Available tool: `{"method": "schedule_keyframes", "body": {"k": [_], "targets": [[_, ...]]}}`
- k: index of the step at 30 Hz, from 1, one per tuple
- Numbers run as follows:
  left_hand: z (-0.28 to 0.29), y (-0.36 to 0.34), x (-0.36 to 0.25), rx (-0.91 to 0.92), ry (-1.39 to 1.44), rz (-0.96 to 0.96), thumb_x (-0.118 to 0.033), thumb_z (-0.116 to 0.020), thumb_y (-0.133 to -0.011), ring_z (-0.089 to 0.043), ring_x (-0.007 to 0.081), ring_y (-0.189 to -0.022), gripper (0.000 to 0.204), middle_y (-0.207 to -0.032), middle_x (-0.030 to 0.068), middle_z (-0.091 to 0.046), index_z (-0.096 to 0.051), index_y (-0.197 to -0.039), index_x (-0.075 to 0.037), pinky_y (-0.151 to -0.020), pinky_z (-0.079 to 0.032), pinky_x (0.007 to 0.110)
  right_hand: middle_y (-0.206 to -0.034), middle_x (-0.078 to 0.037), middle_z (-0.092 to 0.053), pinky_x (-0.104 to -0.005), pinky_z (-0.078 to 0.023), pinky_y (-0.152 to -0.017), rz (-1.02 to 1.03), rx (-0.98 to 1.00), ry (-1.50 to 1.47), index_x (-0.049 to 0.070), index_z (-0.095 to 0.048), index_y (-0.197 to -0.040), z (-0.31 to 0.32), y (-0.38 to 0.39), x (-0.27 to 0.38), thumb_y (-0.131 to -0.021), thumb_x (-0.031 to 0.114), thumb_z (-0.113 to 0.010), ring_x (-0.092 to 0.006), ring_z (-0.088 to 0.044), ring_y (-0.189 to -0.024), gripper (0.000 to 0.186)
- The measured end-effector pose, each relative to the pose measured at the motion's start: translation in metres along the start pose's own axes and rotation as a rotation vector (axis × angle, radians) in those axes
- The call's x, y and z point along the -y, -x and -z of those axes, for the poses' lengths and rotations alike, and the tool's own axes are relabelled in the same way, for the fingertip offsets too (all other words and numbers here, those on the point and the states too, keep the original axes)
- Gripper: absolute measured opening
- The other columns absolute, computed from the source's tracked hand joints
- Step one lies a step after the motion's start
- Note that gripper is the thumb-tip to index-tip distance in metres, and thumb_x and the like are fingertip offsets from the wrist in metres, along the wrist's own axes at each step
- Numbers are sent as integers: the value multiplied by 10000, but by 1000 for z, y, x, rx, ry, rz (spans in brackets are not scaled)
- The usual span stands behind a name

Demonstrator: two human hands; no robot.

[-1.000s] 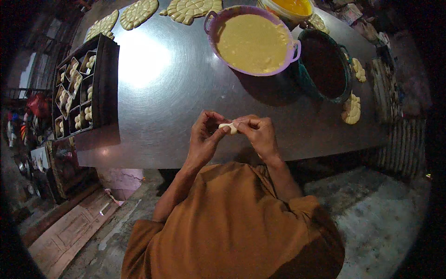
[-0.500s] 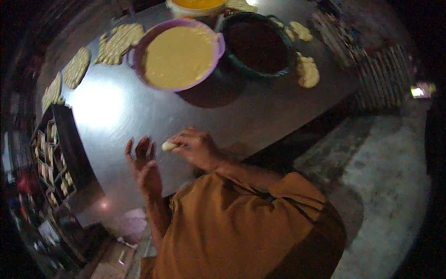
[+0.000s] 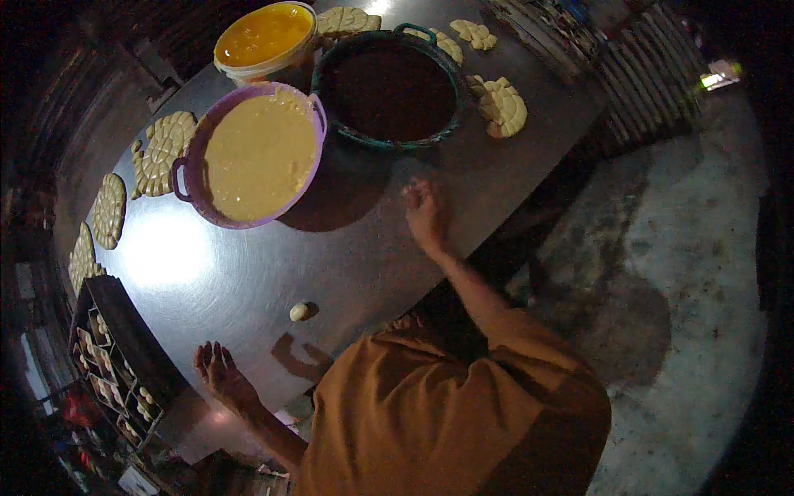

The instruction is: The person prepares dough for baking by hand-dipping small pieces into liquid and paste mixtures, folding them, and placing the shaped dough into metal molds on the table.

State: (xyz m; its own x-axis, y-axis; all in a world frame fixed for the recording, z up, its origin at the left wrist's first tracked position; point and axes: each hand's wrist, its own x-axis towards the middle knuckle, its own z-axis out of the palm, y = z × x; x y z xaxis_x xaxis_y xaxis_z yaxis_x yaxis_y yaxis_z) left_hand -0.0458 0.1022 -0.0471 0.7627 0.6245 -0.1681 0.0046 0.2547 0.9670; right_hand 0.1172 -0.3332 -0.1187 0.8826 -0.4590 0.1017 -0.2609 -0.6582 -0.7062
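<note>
A small pale dough ball lies by itself on the metal tabletop in front of me. My left hand is over the table's near left part, fingers stretched and holding nothing. Farther forward, my right hand reaches over the table just short of the dark green basin, which holds a dark brown mass. Its fingers look loosely bent and slightly apart, a little blurred, with nothing visible in them. To the left stands a purple basin of thick yellow filling.
A white bucket of orange-yellow content stands behind the basins. Flattened groups of dough pieces line the left edge, and more dough lies at the right. A dark divided tray holds small dough pieces at the left. Corrugated metal stands beyond.
The dough ball has left my right hand and now lies on the table. My right hand has moved forward and right, my left hand back and left. The view has shifted.
</note>
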Motion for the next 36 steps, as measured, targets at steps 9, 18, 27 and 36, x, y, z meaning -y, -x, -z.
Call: {"method": "schedule_keyframes", "body": {"k": [9,18,27,36], "targets": [[-18,-9,5,90,-46,7,-91,-588,-916,-549,260,-1164,385,-1269,138,-553,-505,-1283,-14,-1041,-398,420,-1414,-252,-376,-505,-352,-1070,-159,-471,359,75,-341,-1450,68,-167,-140,-911,327,-610,-415,-388,-1304,654],[-18,-8,15,-26,-40,88,-70,-568,-927,-550,260,-1152,335,-1252,142,-549,-519,-1251,-3,-1027,-416,398,-1142,-208,-594,-468,-488,-863,-143,-444,146,13,-567,-1200,78,-237,-175,-892,294,-636,-395,-590,-1039,423],[1,-18,33,115,-190,-24,-109,-572,-924,-544,261,-1165,349,-1256,123,-552,-518,-1259,-25,-1027,-403,395,-893,-148,-678,-371,-508,-727,41,-140,297,31,-658,-1058,100,-156,-168,-829,107,-703,-248,-666,-842,245],[-64,7,16,320,7,510,-367,-526,-971,-562,224,-1151,451,-1235,110,-587,-499,-1312,-73,-1000,-425,425,-1095,-63,-632,-334,-513,-706,-765,819,-1424,79,-591,-1196,52,78,23,-893,235,-657,-185,-596,-924,347]]}}
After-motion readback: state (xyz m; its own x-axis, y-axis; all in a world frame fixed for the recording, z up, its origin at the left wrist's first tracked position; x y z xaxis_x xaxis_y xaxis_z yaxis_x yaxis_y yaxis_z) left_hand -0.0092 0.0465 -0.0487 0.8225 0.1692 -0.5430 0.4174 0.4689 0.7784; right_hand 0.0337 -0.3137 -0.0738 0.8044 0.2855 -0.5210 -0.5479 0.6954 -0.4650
